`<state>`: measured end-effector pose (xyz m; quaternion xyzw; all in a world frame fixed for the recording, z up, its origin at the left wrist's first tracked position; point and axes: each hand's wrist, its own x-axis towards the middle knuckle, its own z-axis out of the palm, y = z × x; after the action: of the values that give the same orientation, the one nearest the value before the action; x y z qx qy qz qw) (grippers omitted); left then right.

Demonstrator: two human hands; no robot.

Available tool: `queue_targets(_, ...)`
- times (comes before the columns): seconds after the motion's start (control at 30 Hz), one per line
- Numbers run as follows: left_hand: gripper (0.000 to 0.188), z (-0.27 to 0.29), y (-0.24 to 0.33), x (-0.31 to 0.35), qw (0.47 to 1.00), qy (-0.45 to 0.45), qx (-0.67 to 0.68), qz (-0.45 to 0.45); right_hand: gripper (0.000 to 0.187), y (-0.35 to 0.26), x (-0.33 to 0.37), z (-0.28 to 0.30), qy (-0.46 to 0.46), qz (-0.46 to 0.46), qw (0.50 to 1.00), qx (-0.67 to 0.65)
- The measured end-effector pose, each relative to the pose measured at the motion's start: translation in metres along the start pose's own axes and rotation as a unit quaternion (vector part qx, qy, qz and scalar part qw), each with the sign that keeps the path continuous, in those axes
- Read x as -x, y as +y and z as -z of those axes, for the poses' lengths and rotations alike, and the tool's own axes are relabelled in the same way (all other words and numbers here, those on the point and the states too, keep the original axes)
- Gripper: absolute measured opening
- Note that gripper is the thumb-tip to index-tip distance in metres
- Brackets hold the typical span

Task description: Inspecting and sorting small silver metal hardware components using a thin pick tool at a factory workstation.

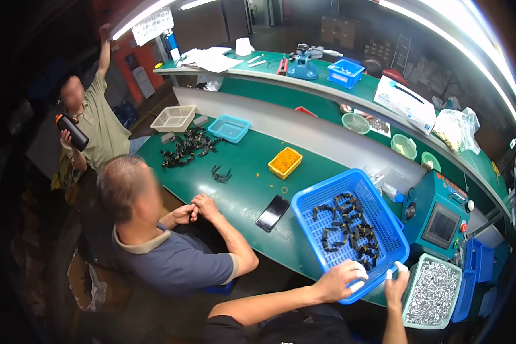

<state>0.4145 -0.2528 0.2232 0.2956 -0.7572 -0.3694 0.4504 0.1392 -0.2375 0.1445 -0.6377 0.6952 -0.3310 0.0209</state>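
Note:
A blue plastic basket [304, 202] with perforated walls rests at the table's near right side, its near corner close to the edge. Inside lie several black curved parts [366, 243] with small yellowish bits. My left hand [343, 281] is closed over the basket's near rim, white coverings on its fingertips. At the near right corner, my right hand [397, 285] has thumb and forefinger apart, tips against or just outside the rim; I cannot tell whether they touch it. White coverings show on those fingertips too. Beside this hand stands a pale green tub [408, 314] of small silvery metal pieces.
A teal machine with a screen [441, 225] stands right of the basket. On the green table [235, 200] are a phone [273, 212], a yellow bin [285, 163] of orange bits and a pile of black parts [189, 146]. A seated co-worker [172, 252] works at left; another person [106, 114] stands behind.

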Motion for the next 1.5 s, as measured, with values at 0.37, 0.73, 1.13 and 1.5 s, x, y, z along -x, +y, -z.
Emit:
queue_targets(0.37, 0.02, 0.178, -0.029, -0.073, 0.928, 0.098, -0.36, -0.012, 0.043, -0.017, 0.037, -0.043, 0.048, -0.067, 0.997, -0.002)
queue_targets(0.73, 0.021, 0.098, -0.086, -0.122, 0.984, -0.017, -0.155, -0.091, 0.046, -0.021, 0.021, -0.068, 0.119, -0.151, 0.981, 0.006)
queue_targets(1.13, 0.016, -0.094, -0.036, -0.018, 0.938, -0.327, 0.116, -0.006, 0.041, -0.032, 0.177, -0.018, 0.258, -0.392, 0.882, -0.033)
queue_targets(1.5, 0.022, -0.357, 0.038, 0.105, 0.812, -0.573, -0.004, -0.111, 0.03, 0.051, 0.437, 0.11, 0.237, -0.689, 0.674, -0.12)
